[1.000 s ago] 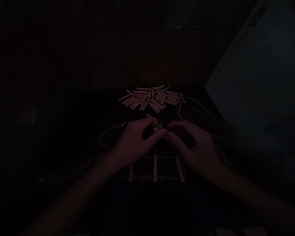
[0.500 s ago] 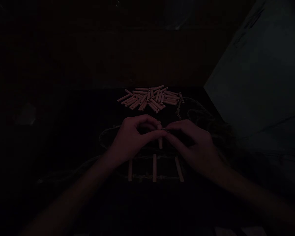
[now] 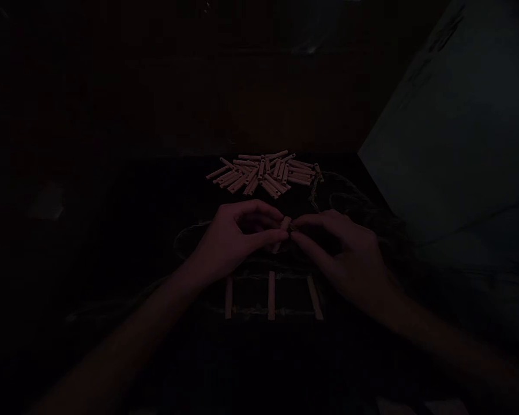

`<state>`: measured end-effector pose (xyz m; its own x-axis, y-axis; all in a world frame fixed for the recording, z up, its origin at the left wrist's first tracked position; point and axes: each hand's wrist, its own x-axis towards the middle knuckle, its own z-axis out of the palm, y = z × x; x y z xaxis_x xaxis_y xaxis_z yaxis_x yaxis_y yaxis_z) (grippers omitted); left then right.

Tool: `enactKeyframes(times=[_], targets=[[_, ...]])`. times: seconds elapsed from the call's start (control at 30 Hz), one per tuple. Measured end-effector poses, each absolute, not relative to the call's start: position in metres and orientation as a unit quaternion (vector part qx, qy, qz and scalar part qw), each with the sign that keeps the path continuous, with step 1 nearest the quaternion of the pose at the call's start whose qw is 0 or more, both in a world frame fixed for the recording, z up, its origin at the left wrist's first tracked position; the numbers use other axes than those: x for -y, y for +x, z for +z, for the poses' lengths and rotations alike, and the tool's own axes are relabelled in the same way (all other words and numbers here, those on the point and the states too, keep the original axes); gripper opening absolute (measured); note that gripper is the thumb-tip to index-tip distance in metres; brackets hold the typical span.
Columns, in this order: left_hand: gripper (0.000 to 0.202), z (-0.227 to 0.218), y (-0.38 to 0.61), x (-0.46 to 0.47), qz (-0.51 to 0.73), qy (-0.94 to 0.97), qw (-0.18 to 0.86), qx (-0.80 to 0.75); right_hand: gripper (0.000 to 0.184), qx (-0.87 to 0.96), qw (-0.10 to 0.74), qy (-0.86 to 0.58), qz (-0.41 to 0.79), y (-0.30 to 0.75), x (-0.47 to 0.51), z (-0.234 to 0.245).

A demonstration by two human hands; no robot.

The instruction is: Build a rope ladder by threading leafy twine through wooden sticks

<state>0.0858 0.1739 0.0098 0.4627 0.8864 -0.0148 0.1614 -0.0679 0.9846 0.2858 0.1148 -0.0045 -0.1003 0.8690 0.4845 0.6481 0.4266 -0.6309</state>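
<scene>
The scene is very dark. My left hand [image 3: 236, 239] pinches a short wooden stick [image 3: 286, 223] between thumb and fingers, its upper end showing at the fingertips. Close on its right, my right hand [image 3: 343, 239] pinches what looks like thin string [image 3: 292, 227] at the stick's side. Below both hands lies a ladder-like row of three similar sticks, among them the middle stick [image 3: 271, 295], joined along top and bottom by string [image 3: 251, 312].
Beyond my hands lies a pile of short sticks [image 3: 259, 173] with holes near their ends. Loose string [image 3: 346, 180] trails to the right of it, and a string loop [image 3: 179, 239] lies at left. A pale panel [image 3: 467, 115] slants up on the right.
The stick in my left hand has tilted, and more of its upper end shows. My right fingertips have drawn slightly right, apart from the left ones.
</scene>
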Motion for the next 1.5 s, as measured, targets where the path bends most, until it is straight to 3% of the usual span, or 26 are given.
enactKeyframes(times=[0.27, 1.13, 1.3, 1.5], targets=[[0.026, 0.011, 0.087, -0.172, 0.306, 0.649, 0.564, -0.409, 0.005, 0.74, 0.418, -0.516, 0.107, 0.287, -0.115, -0.002], [0.022, 0.006, 0.087, -0.172, 0.306, 0.617, 0.608, -0.395, 0.004, 0.661, 0.433, -0.552, 0.268, 0.282, -0.114, -0.004], [0.021, 0.01, 0.088, -0.172, 0.308, 0.618, 0.61, -0.389, 0.012, 0.621, 0.45, -0.548, 0.333, 0.283, -0.118, 0.0], [0.022, 0.01, 0.087, -0.172, 0.313, 0.621, 0.603, -0.39, 0.028, 0.599, 0.41, -0.523, 0.447, 0.287, -0.122, 0.007]])
